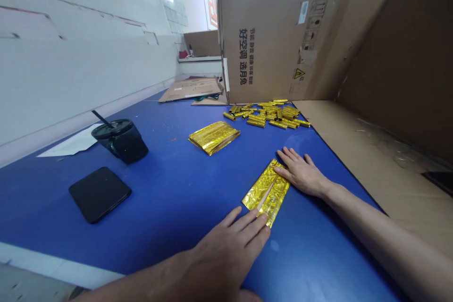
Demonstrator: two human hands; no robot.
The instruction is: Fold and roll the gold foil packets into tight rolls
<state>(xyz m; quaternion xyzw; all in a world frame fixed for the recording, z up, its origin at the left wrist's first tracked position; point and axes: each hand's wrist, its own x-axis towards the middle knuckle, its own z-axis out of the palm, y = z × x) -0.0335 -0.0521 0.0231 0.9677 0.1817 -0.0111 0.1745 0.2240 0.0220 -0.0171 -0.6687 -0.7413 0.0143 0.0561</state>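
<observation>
My left hand (228, 250) lies flat on the blue table, its fingertips on the lower end of a crinkled gold foil sheet (266, 192). My right hand (300, 173) rests on the sheet's upper end, with fingers spread. The sheet lies between my hands, and a pale slit runs along its middle. Farther up the table sits a flat stack of gold foil (214, 137). Beyond it lies a loose heap of small gold foil rolls (269, 114), out of reach of neither hand's fingertips' contact.
The blue table (170, 198) holds a dark lidded cup with a straw (121, 140), a black tablet-like slab (99, 194) and white paper (71, 142). A large cardboard box (279, 40) stands at the far end, with flattened cardboard (371, 146) along the right side.
</observation>
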